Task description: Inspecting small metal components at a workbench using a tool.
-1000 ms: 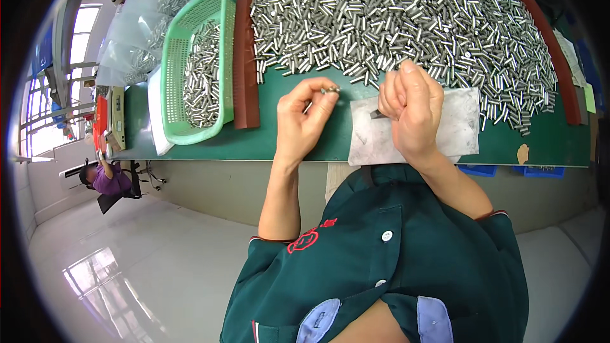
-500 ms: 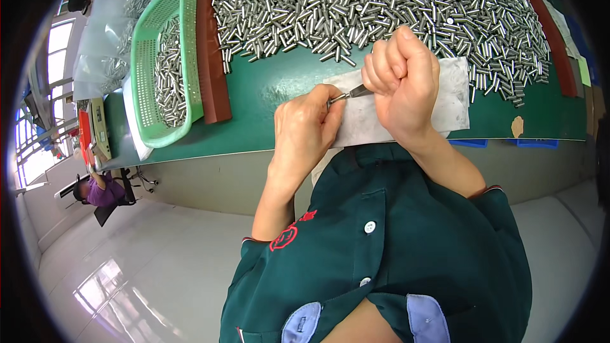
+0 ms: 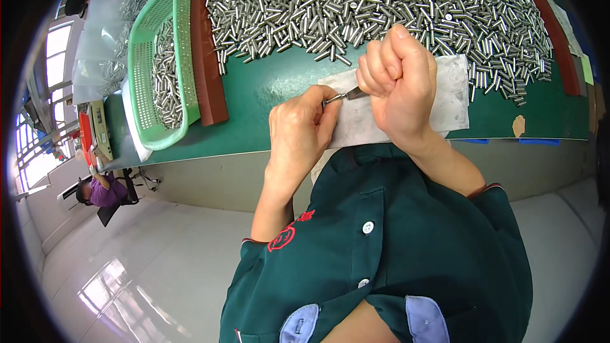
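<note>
My left hand pinches a small shiny metal pin between thumb and fingers. My right hand is closed in a fist round a tool with a dark, knife-like blade; its handle is hidden in the fist. The blade's end meets the pin, or comes very close to it. Both hands are over a smudged white cloth at the near edge of the green table. Beyond them spreads a large heap of similar metal pins.
Red-brown bars border the heap on both sides. To the left stands a green plastic basket holding pins, with clear plastic bags and a scale past it. A person in purple sits farther off at left.
Both hands appear slightly farther left, and the whole scene has shifted a little with the view. The left hand still pinches the pin, and the right still grips the bladed tool.
</note>
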Action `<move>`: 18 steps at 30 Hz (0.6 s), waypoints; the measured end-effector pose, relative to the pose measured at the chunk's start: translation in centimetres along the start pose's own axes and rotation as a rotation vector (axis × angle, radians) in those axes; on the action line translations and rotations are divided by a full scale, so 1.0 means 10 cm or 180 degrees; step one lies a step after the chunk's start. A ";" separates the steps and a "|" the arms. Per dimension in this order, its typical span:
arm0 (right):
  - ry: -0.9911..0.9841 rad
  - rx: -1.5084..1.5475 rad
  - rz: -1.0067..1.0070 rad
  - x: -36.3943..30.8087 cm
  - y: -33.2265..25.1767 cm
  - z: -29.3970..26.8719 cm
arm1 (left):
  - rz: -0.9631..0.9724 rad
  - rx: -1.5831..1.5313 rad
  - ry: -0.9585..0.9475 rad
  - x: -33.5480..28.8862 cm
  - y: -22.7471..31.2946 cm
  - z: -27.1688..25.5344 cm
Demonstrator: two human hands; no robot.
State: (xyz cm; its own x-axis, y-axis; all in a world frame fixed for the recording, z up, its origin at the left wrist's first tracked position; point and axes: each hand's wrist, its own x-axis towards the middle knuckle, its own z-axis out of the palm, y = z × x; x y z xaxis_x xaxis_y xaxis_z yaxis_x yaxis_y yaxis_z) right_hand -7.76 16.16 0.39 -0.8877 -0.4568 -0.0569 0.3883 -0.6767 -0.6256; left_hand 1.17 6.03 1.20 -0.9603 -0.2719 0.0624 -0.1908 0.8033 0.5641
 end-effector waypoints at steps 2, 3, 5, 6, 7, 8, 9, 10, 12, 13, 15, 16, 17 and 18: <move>-0.0010 -0.0005 -0.0002 -0.01 0.00 0.01 | 0.0022 0.0016 0.0035 -0.01 0.00 0.00; 0.0009 -0.0039 -0.0005 0.00 0.00 0.01 | 0.0021 0.0018 0.0023 0.00 0.00 0.00; 0.0039 -0.0071 -0.0006 0.01 0.00 0.01 | 0.0012 -0.0008 0.0010 0.01 0.00 0.00; 0.0053 -0.0086 -0.0002 0.01 0.01 0.01 | 0.0013 -0.0009 0.0007 0.01 0.00 0.00; 0.0067 -0.0101 0.0002 0.00 0.01 0.01 | -0.0001 0.0001 -0.0009 0.01 0.00 0.00; 0.0072 -0.0102 0.0002 0.00 0.01 0.01 | -0.0015 0.0009 -0.0025 0.01 0.00 -0.01; 0.0049 -0.0104 -0.0005 0.00 0.01 0.02 | -0.0017 0.0009 -0.0026 0.01 0.00 -0.01; 0.0026 -0.0107 -0.0011 0.00 0.01 0.02 | 0.0006 0.0008 -0.0003 0.01 0.00 -0.01; 0.0029 -0.0110 -0.0010 0.00 0.01 0.03 | 0.0024 0.0006 0.0020 0.01 0.00 -0.01; 0.0030 -0.0111 -0.0012 0.00 0.01 0.03 | 0.0034 0.0001 0.0027 0.01 0.00 -0.01; 0.0014 0.0029 -0.0009 0.00 0.01 0.01 | 0.0041 -0.0008 0.0035 0.01 0.00 -0.01; 0.0000 0.0171 -0.0012 0.00 0.01 0.00 | 0.0033 0.0004 0.0033 0.01 0.00 -0.01; 0.0000 0.0168 -0.0009 0.00 0.01 -0.01 | 0.0026 0.0016 0.0031 0.01 0.00 -0.01; -0.0022 0.0148 0.0004 0.00 0.01 -0.01 | 0.0022 0.0014 0.0030 0.01 0.00 -0.01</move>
State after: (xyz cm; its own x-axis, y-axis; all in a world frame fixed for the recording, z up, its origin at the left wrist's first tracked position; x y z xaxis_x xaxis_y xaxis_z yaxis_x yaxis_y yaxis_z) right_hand -7.71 16.11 0.26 -0.8856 -0.4615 -0.0520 0.4005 -0.7022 -0.5887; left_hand 1.06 5.97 1.31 -0.9596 -0.2713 0.0741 -0.1851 0.8076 0.5599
